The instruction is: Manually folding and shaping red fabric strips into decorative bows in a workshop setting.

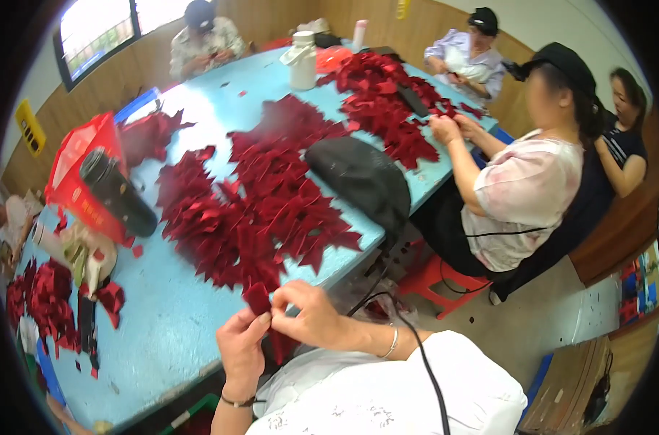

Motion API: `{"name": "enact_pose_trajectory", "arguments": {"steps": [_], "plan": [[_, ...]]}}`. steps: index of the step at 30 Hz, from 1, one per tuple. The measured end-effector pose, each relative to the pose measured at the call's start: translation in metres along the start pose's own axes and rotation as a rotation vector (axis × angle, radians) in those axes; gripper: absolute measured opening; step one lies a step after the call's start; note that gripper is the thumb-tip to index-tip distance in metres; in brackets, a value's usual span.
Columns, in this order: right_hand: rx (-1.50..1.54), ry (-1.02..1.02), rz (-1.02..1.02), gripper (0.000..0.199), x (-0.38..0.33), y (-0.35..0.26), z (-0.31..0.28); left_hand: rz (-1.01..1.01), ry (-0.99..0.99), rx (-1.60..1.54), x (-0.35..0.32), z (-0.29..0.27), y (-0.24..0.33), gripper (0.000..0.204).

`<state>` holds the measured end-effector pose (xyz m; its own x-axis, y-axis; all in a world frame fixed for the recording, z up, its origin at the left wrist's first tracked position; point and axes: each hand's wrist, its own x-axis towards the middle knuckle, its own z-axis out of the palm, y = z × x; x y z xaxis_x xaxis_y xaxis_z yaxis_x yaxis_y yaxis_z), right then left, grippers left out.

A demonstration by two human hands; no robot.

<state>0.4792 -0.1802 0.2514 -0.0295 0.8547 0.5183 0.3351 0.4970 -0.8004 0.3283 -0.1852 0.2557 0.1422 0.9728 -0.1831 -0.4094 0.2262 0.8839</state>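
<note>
Both of my hands meet at the near edge of the table over a dark red fabric piece (257,298). My left hand (241,344) pinches it from the left, thumb pressed on the cloth. From the right, my right hand (309,313) closes thumb and fingers at the same spot; whether it holds anything else is too small to see. A strip of red cloth hangs down below the fingers. Just beyond my hands lies a large heap of red fabric pieces (260,206) with pointed ends, spread over the blue table (152,319).
A black bag (362,181) lies right of the heap. On the left stand a dark tumbler (119,192) and a red bag (72,174). A white thermos jug (300,61) stands at the back. Co-workers sit around the table; a red stool (442,283) and a black cable (424,355) are at right.
</note>
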Motion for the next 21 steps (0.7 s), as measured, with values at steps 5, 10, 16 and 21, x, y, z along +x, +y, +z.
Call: {"name": "enact_pose_trajectory", "arguments": {"steps": [5, 10, 16, 21], "plan": [[-0.195, 0.108, -0.118, 0.015, -0.014, 0.021, 0.115, 0.029, -0.062, 0.081, 0.021, -0.122, -0.017, 0.004], [-0.100, 0.030, -0.159, 0.017, -0.024, 0.026, 0.205, 0.014, -0.075, -0.119, 0.016, -0.211, -0.008, 0.010], [-0.090, 0.023, -0.228, 0.019, -0.021, 0.030, 0.242, 0.028, -0.113, -0.137, 0.022, -0.251, -0.008, 0.021], [0.027, -0.014, -0.034, 0.016, -0.021, 0.050, 0.246, 0.145, -0.090, -0.015, 0.037, -0.256, -0.020, 0.022]]}}
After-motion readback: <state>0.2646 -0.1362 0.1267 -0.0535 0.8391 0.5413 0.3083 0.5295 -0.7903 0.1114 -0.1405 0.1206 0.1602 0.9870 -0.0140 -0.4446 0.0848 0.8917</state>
